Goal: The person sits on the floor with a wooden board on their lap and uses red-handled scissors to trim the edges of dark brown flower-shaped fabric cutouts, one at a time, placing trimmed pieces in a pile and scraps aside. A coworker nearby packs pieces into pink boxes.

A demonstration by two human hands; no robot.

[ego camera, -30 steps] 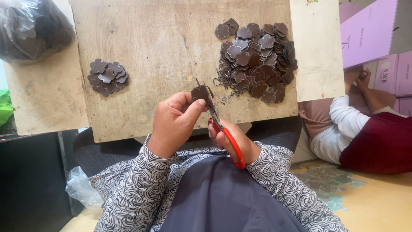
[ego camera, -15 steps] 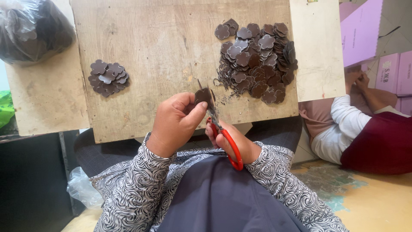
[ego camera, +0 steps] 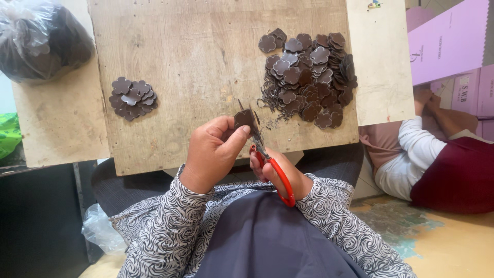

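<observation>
Left hand (ego camera: 213, 154) pinching one brown flower piece (ego camera: 244, 119), right hand (ego camera: 278, 174) wrapped around red scissors (ego camera: 267, 162), blades at the piece's edge.

Held just above the near edge of the wooden board (ego camera: 206, 67), hands close together. Small pile (ego camera: 131, 98) of neat flower shapes on the left, looking done. Big pile (ego camera: 309, 77) on the right with thin scraps beside it, likely waiting. Judging by that, only a little finished, most left to trim. Dark bag (ego camera: 41, 38) at the far left corner.

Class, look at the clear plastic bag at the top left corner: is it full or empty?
Full. The clear plastic bag bulges with dark brown pieces showing through its film, and it rests on the pale board.
</observation>
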